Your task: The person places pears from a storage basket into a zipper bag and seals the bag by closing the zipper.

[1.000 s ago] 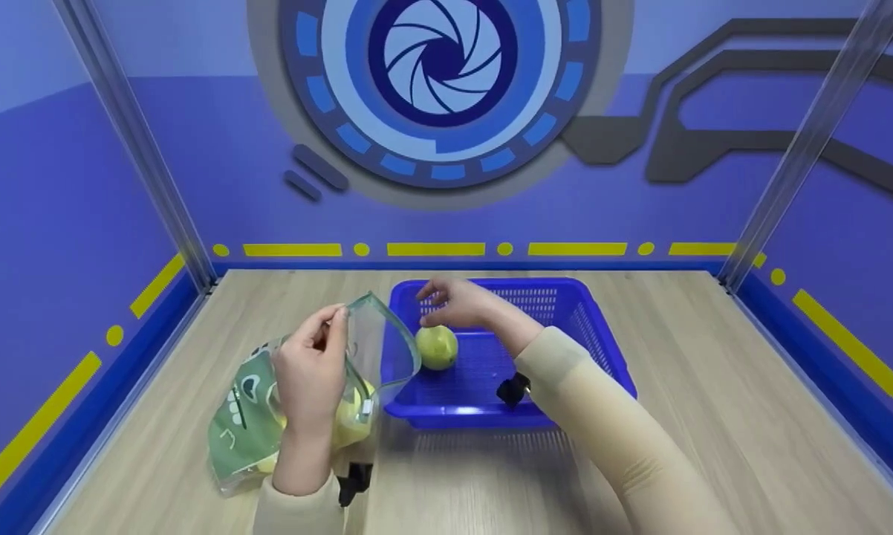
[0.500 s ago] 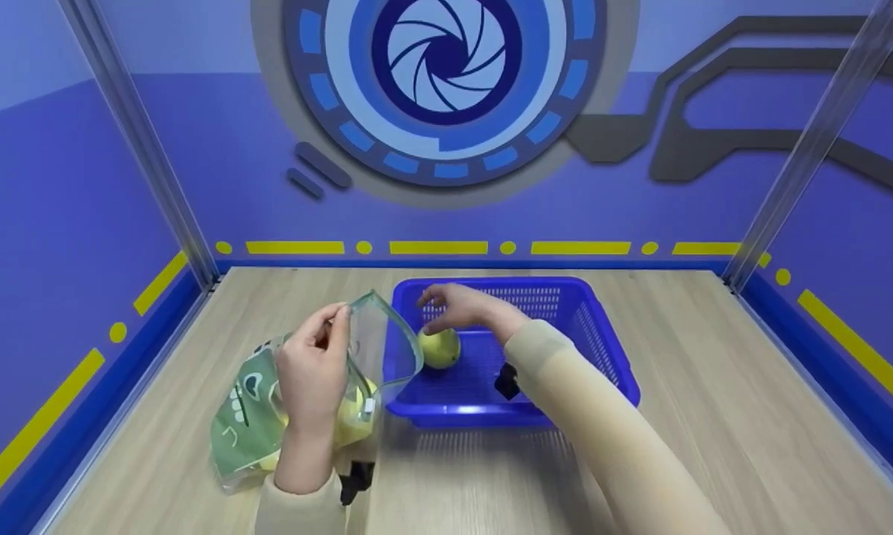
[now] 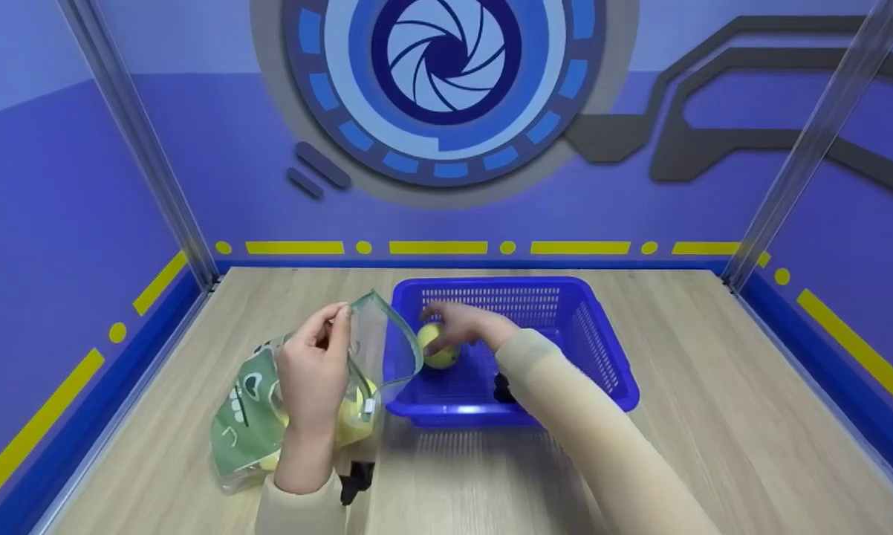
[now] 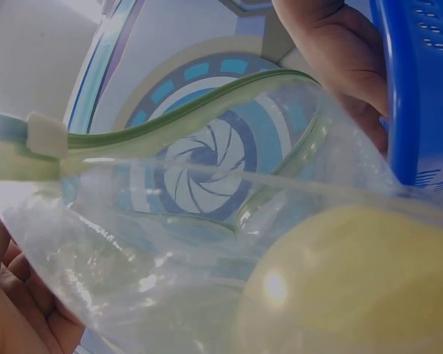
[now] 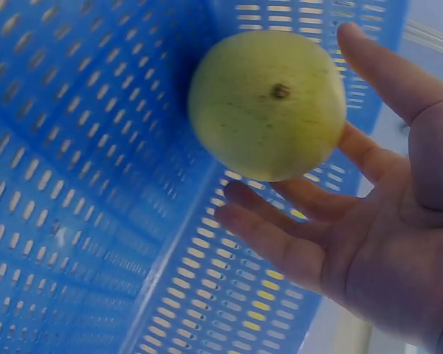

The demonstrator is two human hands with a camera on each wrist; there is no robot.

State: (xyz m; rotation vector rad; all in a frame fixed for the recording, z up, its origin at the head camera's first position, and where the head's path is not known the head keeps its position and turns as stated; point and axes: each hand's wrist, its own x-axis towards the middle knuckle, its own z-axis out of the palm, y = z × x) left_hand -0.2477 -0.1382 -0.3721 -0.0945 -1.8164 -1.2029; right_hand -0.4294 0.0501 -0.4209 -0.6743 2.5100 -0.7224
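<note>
My left hand [image 3: 314, 371] pinches the top edge of a clear and green slider zip bag [image 3: 240, 416], holding its mouth open toward the basket. Yellow fruit [image 4: 354, 287] shows through the plastic in the left wrist view. Inside the blue plastic basket [image 3: 491, 417], a round yellow-green fruit [image 5: 269, 103] lies by the left wall. My right hand [image 5: 384, 221] reaches over it with spread fingers, some of them passing behind the fruit in the right wrist view. Its thumb stands apart from the skin.
The basket stands on a wood-grain table [image 3: 714, 416], just right of the bag, its slotted walls rising around the right hand. Blue printed panels [image 3: 565, 215] enclose the table at the back and both sides. A black wrist camera [image 3: 356, 481] sits at the left cuff.
My right hand has lowered from above the fruit to around it, its fingers spreading over the far side. The left hand and bag have stayed in place.
</note>
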